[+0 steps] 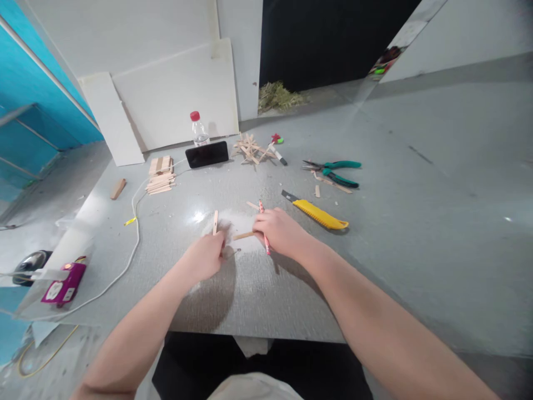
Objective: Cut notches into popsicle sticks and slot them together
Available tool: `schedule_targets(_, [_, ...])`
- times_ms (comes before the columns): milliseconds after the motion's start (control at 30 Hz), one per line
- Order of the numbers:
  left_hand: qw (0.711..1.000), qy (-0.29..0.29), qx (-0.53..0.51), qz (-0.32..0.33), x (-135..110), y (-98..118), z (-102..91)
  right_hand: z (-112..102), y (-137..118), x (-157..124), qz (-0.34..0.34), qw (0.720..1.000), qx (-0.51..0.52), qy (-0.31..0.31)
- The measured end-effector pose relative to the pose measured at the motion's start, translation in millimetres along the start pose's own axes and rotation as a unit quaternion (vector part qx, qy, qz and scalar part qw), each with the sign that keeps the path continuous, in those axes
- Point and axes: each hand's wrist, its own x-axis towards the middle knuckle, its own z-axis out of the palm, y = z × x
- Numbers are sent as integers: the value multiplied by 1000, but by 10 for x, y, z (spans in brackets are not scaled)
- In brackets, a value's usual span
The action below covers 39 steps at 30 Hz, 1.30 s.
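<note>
My left hand [205, 256] is closed low over the table, and a short flat wooden craft stick [215, 221] with a small dark mark juts up out of its fingers. My right hand [280, 229] grips a pink patterned pencil [267, 243], which slants across its fingertips. From beneath those same fingers a second wooden stick [243, 236] points toward the left hand; whether they pinch it or only press on it is hidden. A tiny thin piece [239, 250] lies between the hands. A yellow utility knife [320, 214] with its blade out rests right of the right hand.
Green-handled pliers [339, 165] lie beyond the knife, by wood scraps. Farther back are a loose stick pile [250, 149], a marker [278, 154], a phone [207, 154] leaning on a bottle [199, 130], and stacked sticks [161, 175]. A white cable [135, 239] crosses the left side.
</note>
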Motion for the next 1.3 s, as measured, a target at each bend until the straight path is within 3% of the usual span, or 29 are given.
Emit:
schedule_targets(167, [995,47,-77,32,100,76,121,-46,-34,-13,-10,999,32,-3])
schedule_targets(267, [994,71,-67,45,176,125,234,-35,-40,-17,-15,999,51,3])
schedule_targets(400, [992,96,18,78,184,116,312,-72,-29,-36,2,996,84,41])
schedule_targets(500, [972,139,132,134,168,47,351,-212,-56,-31,38,987,120,96])
schedule_targets(600, [957,162,135,201,183,-25,388,-350,-133,15,92,967,180,155])
schedule_targets(667, [950,164,120,238,203,-50,403,-357,-186,42,136,917,318,200])
schedule_targets(800, [945,182,76,260,207,-46,414,-155,-205,-33,112,884,388,234])
schedule_targets(900, [936,201,59,282,182,-17,424,-9,-138,-180,76,903,390,167])
schedule_targets(933, [935,198,57,288,172,-6,427,14,-111,-224,79,897,412,141])
schedule_targets(1000, [933,202,54,294,155,14,430,25,-65,-288,89,867,477,118])
schedule_targets(1133, [939,184,42,287,120,39,423,-30,-33,-325,145,765,622,82])
schedule_targets(1200, [943,164,38,287,106,47,412,-72,-30,-325,152,751,640,59])
schedule_targets(1300, [946,155,45,282,95,62,394,-117,-14,-317,172,754,633,42])
